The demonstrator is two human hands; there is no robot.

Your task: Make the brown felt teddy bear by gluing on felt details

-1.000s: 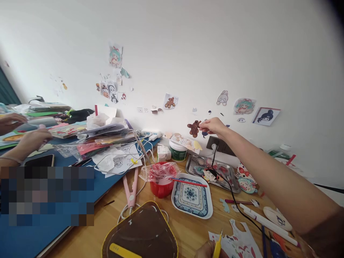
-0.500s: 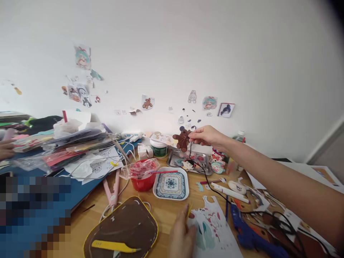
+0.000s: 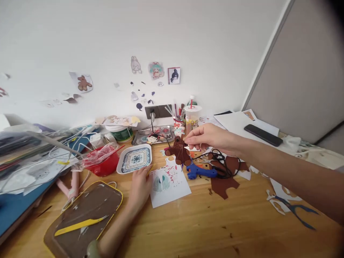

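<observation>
A brown felt-like teddy bear cutout (image 3: 180, 152) is pinched at its edge by my right hand (image 3: 205, 138), held up in front of the blue glue gun (image 3: 200, 172). Low over the table, my left hand (image 3: 140, 186) has its fingers closed around a thin yellow strip or stick (image 3: 152, 169), mostly hidden. Beside that hand lies a white sheet with printed or cut drawings (image 3: 172, 191). Just beyond it stands a white tray with a blue pattern (image 3: 147, 157).
Yellow tweezers (image 3: 80, 225) lie on a yellow-edged brown mat (image 3: 107, 195). A red bowl (image 3: 99, 166) holds crumpled plastic. Brown scraps (image 3: 223, 186), blue-handled pliers or scissors (image 3: 295, 209) and a black phone (image 3: 263, 135) are at the right. A lidded cup (image 3: 192, 116) stands near the wall.
The view has swung right, bringing the phone and blue-handled tool into sight. My right hand has lowered the bear from against the wall to over the table. My left hand still grips the yellow piece.
</observation>
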